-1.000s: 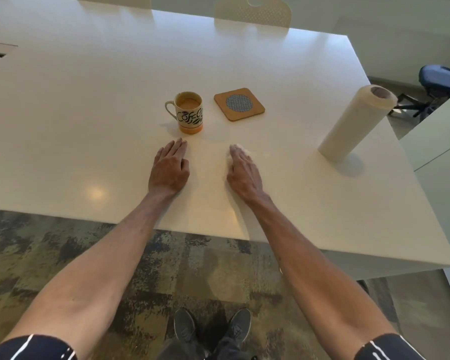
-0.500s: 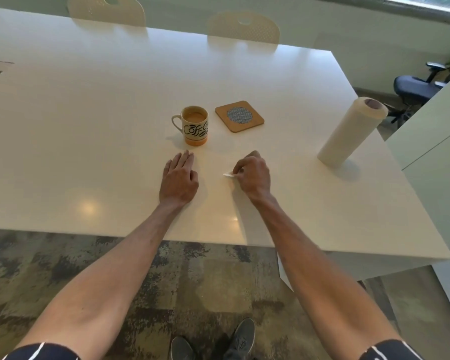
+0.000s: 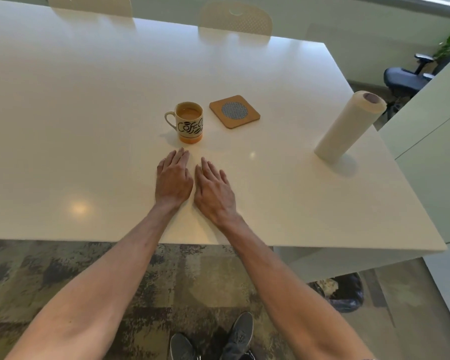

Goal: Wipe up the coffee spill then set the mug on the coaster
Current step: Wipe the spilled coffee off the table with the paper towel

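I see the left hand point(image 3: 173, 179) and the right hand point(image 3: 213, 189) flat on the surface point(image 3: 89, 126), fingers straight, holding nothing. The mug point(image 3: 190, 123) stands at 12 o'clock, just beyond the left fingertips. The coaster point(image 3: 234, 111) lies at 1 o'clock, beside the mug. The paper roll point(image 3: 348, 126) stands at 2 o'clock, well apart.

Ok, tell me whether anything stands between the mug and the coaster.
Nothing visible does. The mug stands just left of the coaster, with only bare table between them. The left hand and right hand lie flat nearer the person; the roll stands far right.
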`<move>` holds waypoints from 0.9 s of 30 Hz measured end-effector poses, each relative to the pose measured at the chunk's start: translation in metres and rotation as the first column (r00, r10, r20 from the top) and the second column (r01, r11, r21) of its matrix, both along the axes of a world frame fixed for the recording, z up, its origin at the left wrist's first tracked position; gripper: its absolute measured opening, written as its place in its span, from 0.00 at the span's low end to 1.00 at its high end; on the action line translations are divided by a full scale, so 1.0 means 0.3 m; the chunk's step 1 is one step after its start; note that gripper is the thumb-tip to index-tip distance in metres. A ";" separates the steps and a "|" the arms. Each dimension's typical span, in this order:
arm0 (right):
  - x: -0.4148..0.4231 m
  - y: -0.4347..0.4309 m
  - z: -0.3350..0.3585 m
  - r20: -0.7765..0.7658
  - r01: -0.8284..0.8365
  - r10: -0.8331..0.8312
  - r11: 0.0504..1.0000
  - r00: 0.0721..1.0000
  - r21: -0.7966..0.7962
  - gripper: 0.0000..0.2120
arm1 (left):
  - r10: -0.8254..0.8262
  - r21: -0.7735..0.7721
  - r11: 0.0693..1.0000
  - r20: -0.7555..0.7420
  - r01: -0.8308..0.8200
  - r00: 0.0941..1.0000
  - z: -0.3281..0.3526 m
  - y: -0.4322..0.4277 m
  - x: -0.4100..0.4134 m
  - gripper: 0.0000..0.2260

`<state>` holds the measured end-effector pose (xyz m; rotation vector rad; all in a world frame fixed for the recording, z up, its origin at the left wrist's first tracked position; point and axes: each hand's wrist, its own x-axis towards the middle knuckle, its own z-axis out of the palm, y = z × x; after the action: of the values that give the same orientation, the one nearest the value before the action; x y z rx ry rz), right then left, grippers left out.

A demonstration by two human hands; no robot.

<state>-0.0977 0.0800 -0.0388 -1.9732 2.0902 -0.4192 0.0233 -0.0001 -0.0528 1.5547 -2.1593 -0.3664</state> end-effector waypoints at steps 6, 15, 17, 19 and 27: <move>-0.020 0.209 -0.003 -0.015 0.005 -0.003 0.986 1.000 0.164 0.34 | -0.001 -0.011 1.000 -0.002 0.001 1.000 0.002 0.005 -0.003 0.25; -0.338 0.519 0.044 -0.028 0.267 -0.274 0.906 0.961 0.329 0.35 | -0.038 0.012 0.999 0.040 0.037 0.998 -0.004 0.021 0.005 0.27; -0.392 0.536 0.069 0.003 0.296 -0.322 0.875 0.947 0.383 0.35 | -0.041 0.019 0.999 0.047 0.040 0.998 -0.003 0.025 0.006 0.27; -0.389 0.534 0.080 0.035 0.302 -0.345 0.863 0.938 0.406 0.36 | -0.039 0.018 0.999 0.053 0.038 0.998 -0.003 0.028 0.003 0.27; -0.004 0.450 0.061 0.087 0.073 -0.109 0.935 0.990 0.346 0.38 | -0.035 0.022 0.999 0.045 0.034 0.998 0.005 0.031 0.003 0.27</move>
<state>-0.0988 0.2150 -0.0205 -1.6253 2.0321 -0.1558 0.0241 0.0093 -0.0514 1.5533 -2.2266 -0.3699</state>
